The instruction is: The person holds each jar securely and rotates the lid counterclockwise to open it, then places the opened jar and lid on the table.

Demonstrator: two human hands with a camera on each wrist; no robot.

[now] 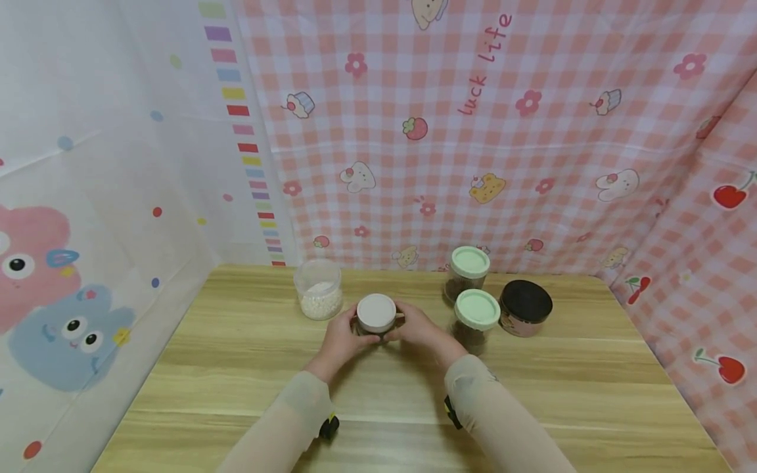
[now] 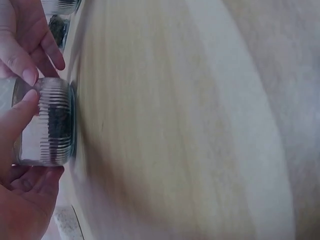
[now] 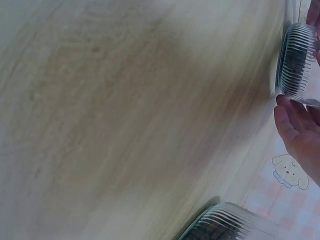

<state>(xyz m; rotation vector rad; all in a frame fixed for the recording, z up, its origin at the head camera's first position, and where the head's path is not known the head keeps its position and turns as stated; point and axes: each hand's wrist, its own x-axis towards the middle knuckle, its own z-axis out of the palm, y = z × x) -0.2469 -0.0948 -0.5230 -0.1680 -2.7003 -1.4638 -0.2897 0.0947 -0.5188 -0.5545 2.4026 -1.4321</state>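
Note:
A ribbed clear glass jar (image 1: 376, 313) with a white lid stands on the wooden table in front of me. Dark contents show low in the jar (image 2: 56, 122) in the left wrist view. My left hand (image 1: 342, 338) holds its left side, thumb at the front and fingers behind. From the right, my right hand (image 1: 417, 325) grips the same jar, its thumb close to the left thumb. In the right wrist view, the right hand's fingers (image 3: 295, 127) lie along the jar's side; part of that hand is out of frame.
Left of the hands stands a clear tub (image 1: 319, 289) part full of white grains. To the right are two green-lidded jars (image 1: 470, 261) (image 1: 476, 310) with dark contents, beside a black-lidded tub (image 1: 526, 309). A patterned cloth (image 1: 437, 157) hangs along the table's back edge.

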